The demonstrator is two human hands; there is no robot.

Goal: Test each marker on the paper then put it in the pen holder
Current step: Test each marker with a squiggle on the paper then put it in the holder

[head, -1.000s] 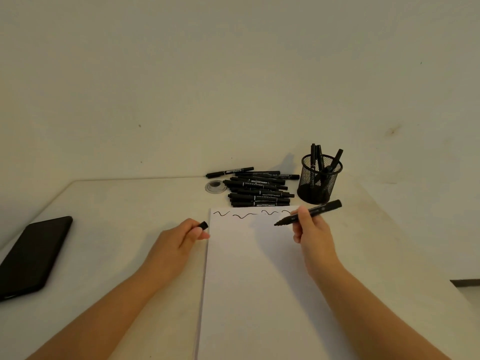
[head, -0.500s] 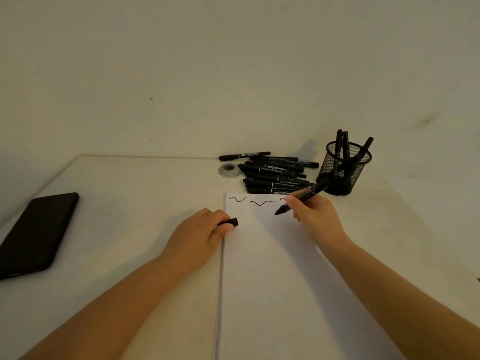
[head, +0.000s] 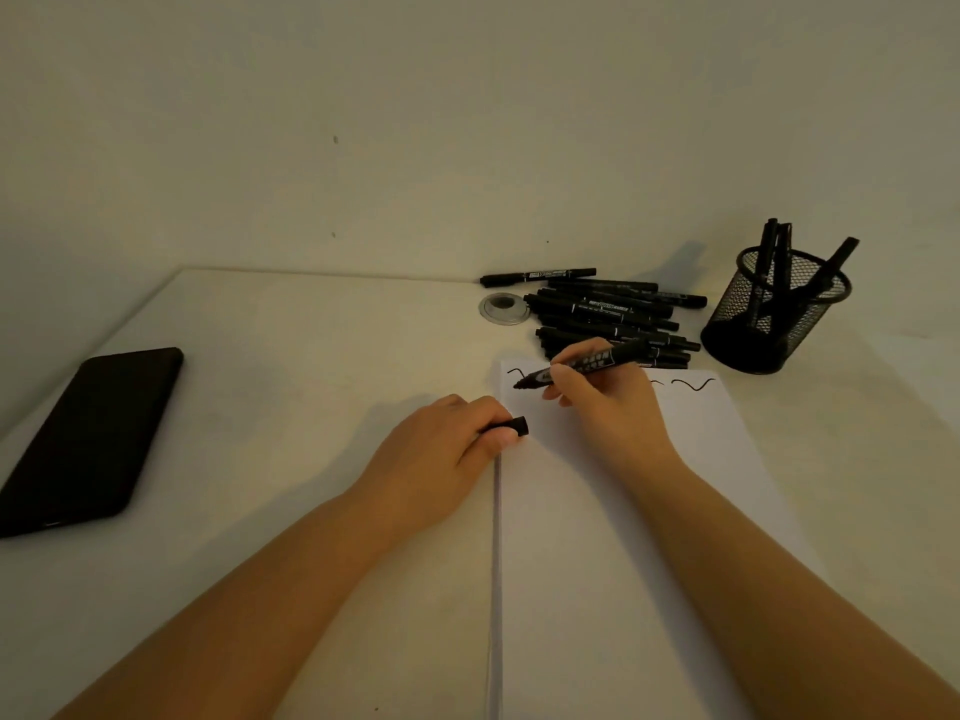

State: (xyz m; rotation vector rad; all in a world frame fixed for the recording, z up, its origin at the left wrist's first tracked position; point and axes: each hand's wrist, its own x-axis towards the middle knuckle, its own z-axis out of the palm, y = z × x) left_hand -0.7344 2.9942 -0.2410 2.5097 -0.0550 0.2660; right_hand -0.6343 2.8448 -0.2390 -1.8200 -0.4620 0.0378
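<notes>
Right hand (head: pixel 608 407) grips marker (head: pixel 592 363) | left hand (head: pixel 441 449) pinches cap (head: pixel 511 426), half hidden

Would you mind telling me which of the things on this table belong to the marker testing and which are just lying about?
Part of the job:
- marker in the right hand
- cap in the left hand
- paper
- pile of markers
- mesh pen holder, some markers already inside

Just lying about:
- black phone
- small round metal disc
</notes>
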